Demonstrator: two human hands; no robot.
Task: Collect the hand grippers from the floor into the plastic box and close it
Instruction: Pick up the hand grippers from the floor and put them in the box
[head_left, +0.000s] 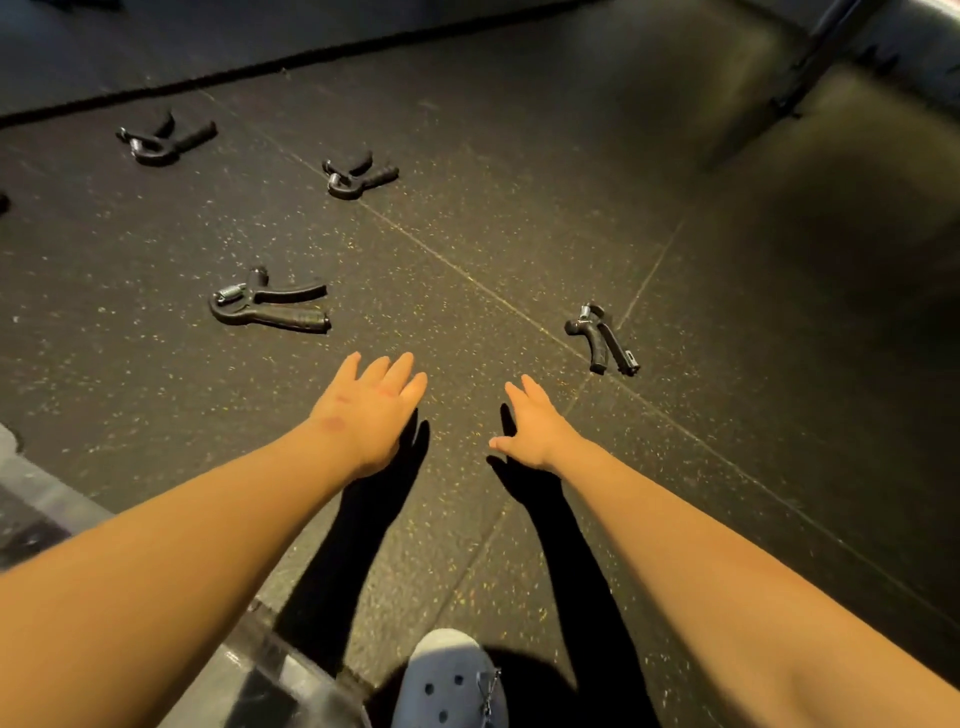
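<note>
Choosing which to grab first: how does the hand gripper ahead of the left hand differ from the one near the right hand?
The left-side hand gripper lies with its grips spread wide, pointing right; the right-side hand gripper has its grips nearly parallel, pointing toward the person. The left-side one rests mid-tile; the right-side one lies by a floor seam. Both are black with a metal spring.

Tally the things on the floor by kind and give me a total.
Hand grippers: 4, far left, far middle, near left, near right
Clear plastic box: 1
White clog: 1
Total: 6
The dark shape cut off at the left edge is not counted, as too little of it shows.
</note>
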